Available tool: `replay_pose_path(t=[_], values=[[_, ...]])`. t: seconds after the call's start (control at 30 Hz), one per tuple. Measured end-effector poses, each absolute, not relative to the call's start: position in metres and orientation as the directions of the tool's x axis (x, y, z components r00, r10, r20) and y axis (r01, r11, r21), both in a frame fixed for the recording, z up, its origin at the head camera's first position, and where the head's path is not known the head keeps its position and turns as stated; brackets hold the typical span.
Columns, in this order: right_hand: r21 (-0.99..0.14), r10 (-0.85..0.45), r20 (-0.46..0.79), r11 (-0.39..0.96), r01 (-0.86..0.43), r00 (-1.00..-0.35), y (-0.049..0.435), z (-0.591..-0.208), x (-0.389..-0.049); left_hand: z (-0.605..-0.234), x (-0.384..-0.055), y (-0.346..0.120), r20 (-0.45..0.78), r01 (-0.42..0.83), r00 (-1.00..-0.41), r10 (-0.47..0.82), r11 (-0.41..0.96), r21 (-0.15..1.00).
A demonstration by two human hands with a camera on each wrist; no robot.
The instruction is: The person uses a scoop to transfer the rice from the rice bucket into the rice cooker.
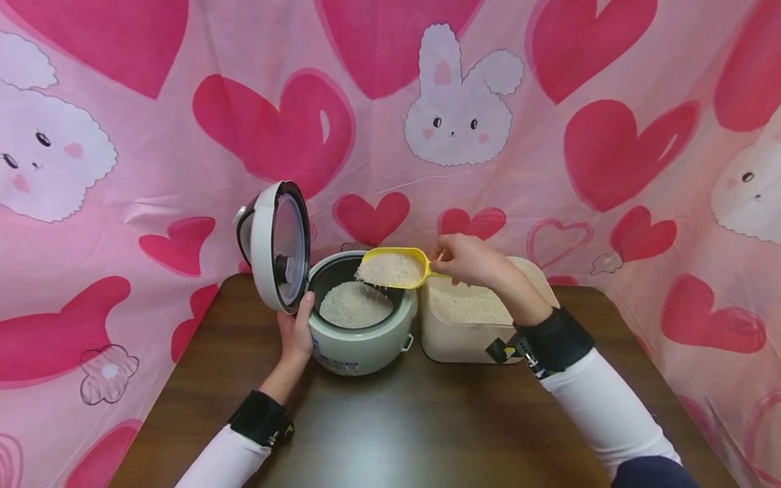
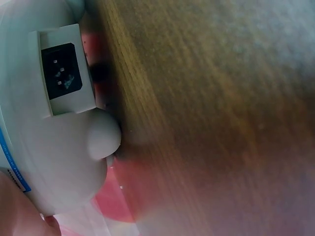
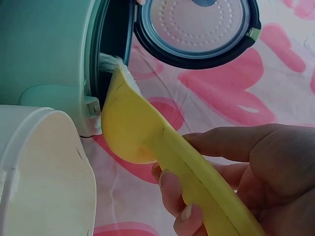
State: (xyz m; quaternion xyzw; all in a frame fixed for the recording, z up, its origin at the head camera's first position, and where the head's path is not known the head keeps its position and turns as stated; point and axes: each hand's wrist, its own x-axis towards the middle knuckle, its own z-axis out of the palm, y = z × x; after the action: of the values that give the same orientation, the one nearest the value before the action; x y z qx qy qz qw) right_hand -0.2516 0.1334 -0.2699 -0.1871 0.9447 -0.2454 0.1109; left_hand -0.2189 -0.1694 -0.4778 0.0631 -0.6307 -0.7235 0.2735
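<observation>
Rice slides off the front of a yellow scoop [image 1: 415, 279], which my right hand [image 1: 471, 261] grips by its handle above the rice cooker. In the right wrist view the thumb and fingers wrap the scoop's handle [image 3: 197, 172], and rice streams from its lip. The pale green rice cooker [image 1: 360, 356] stands with its lid [image 1: 262, 247] raised at the left; a heap of white rice [image 1: 354, 306] lies inside its dark pot. My left hand [image 1: 297, 332] holds the cooker's left side, thumb by the rim; its other fingers are mostly hidden.
A cream bin [image 1: 454, 344] of rice stands right of the cooker, beneath my right forearm. Both sit on a dark wooden table [image 1: 390, 434]. A pink cloth with hearts and rabbits [image 1: 390, 163] hangs behind. The left wrist view shows the cooker's power socket [image 2: 62, 71].
</observation>
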Motion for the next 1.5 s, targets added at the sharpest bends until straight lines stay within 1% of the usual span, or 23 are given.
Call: replay_pose_path(t=[0.33,0.73,1.2,1.5], values=[[-0.474,-0.426,-0.066,0.809,-0.347,-0.903,0.13,-0.269,-0.249,-0.478,-0.219,-0.169,0.261,0.334,-0.834,-0.485,-0.067,0.94],[-0.377,-0.425,0.004,0.838,-0.395,-0.905,0.122,-0.269,-0.243,-0.477,-0.216,-0.169,0.239,0.304,-0.848,-0.472,-0.066,0.95],[-0.357,-0.442,0.06,0.828,-0.433,-0.895,0.115,-0.27,-0.238,-0.478,-0.218,-0.17,0.258,0.324,-0.838,-0.482,-0.056,0.945],[-0.343,-0.425,0.071,0.839,-0.422,-0.902,0.113,-0.273,-0.235,-0.477,-0.216,-0.168,0.257,0.326,-0.837,-0.483,-0.064,0.943]])
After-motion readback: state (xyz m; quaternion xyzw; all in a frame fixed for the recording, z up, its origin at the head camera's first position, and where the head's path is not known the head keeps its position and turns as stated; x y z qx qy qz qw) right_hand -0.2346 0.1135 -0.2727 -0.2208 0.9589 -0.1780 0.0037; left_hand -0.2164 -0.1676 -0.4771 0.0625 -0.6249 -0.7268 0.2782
